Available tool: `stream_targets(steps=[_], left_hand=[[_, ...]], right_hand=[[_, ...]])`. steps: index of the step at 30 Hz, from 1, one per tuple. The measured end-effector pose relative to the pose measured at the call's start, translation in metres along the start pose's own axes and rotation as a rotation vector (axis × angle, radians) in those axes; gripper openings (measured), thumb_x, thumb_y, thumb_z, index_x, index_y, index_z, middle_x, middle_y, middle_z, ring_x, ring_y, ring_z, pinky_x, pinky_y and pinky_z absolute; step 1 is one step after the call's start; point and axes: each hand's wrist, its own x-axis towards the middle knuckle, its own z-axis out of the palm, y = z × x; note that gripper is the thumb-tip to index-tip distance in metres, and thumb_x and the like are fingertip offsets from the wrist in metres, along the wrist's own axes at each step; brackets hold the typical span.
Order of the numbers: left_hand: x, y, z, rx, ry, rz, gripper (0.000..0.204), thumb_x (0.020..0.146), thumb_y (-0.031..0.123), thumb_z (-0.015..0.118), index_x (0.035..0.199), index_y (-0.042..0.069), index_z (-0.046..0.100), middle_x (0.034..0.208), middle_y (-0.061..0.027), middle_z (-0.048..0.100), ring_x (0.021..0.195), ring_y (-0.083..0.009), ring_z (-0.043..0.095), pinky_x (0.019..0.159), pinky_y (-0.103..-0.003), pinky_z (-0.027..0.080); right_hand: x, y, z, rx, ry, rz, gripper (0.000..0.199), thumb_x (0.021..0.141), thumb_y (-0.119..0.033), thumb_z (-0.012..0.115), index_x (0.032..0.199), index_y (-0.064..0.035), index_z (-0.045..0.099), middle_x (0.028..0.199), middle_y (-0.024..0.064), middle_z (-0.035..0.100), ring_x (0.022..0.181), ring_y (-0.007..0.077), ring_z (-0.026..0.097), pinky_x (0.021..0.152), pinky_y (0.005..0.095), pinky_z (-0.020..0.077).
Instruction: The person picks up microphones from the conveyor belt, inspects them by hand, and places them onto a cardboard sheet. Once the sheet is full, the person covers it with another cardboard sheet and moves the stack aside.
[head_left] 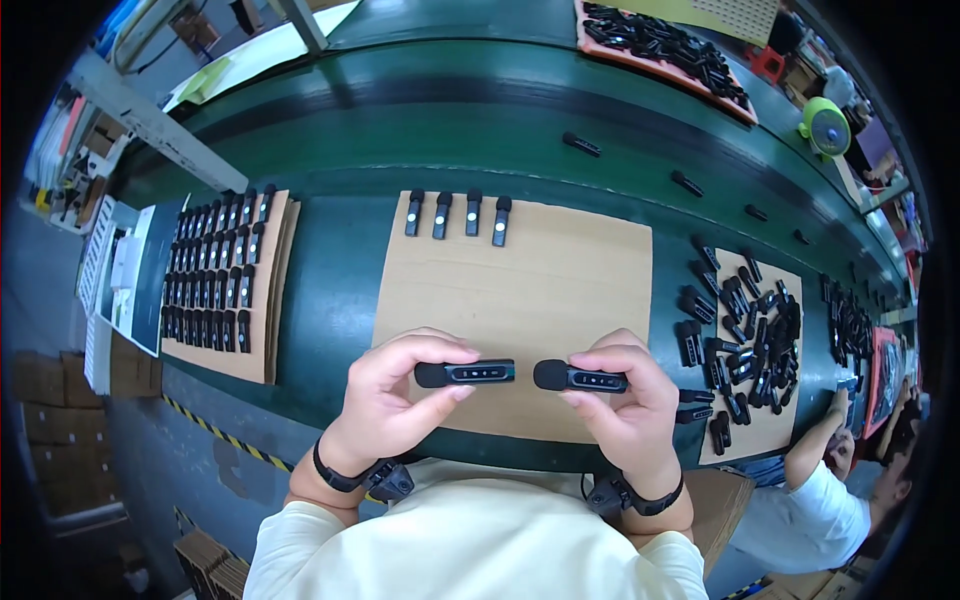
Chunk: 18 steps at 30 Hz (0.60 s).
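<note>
Your left hand [385,400] pinches one small black stick-shaped device [466,373] between thumb and fingers, holding it level with its rounded end pointing left. Your right hand [625,400] grips a second black device [580,378] the same way, rounded end toward the first. The two pieces sit nearly end to end, just apart, above the near edge of the middle cardboard sheet [540,290] on the green tabletop [340,270].

At the far edge of that sheet four more devices [458,215] lie in a short row, well apart from your hands, and nothing lies between them and you. To your left, another cardboard sheet [268,300] carries neat rows of the same black pieces [215,270]. To your right, a third sheet [770,430] holds a loose heap of them [745,345], the nearest ones just beside your right hand. A few single pieces [581,144] lie scattered along the far strip of the tabletop, and an orange tray [665,55] of black parts sits beyond that. A yellow-green fan [826,127] stands at the far right. At the lower right, another person's arm in a white sleeve [815,490] reaches onto the tabletop.
</note>
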Motion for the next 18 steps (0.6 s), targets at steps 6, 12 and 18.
stream_targets(steps=[6, 12, 18], left_hand=[[0.002, -0.005, -0.001, 0.000, -0.057, 0.020, 0.029, 0.079, -0.005, 0.074, 0.107, -0.002, 0.068, 0.105, -0.0144, 0.070, 0.100, -0.0237, 0.066, 0.089, -0.033, 0.051], [0.003, -0.009, 0.001, 0.015, -0.094, 0.034, 0.031, 0.079, -0.003, 0.075, 0.109, -0.002, 0.068, 0.105, -0.0144, 0.071, 0.101, -0.0261, 0.066, 0.093, -0.036, 0.051], [0.006, -0.012, 0.002, -0.032, -0.114, 0.058, 0.031, 0.079, -0.001, 0.076, 0.109, -0.002, 0.068, 0.106, -0.0143, 0.071, 0.102, -0.0265, 0.066, 0.098, -0.040, 0.050]], right_hand=[[-0.001, 0.007, 0.003, -0.045, 0.014, 0.017, 0.029, 0.074, 0.000, 0.081, 0.099, 0.0006, 0.066, 0.085, 0.0092, 0.064, 0.077, 0.0176, 0.057, 0.071, 0.0278, 0.0443], [-0.001, 0.007, 0.004, -0.060, 0.003, 0.019, 0.028, 0.074, -0.002, 0.081, 0.097, 0.0006, 0.067, 0.084, 0.0093, 0.064, 0.075, 0.0178, 0.057, 0.067, 0.0280, 0.0433], [-0.001, 0.006, 0.001, -0.072, -0.004, 0.029, 0.027, 0.075, -0.004, 0.081, 0.097, 0.0006, 0.066, 0.083, 0.0088, 0.062, 0.076, 0.0181, 0.056, 0.068, 0.0277, 0.0427]])
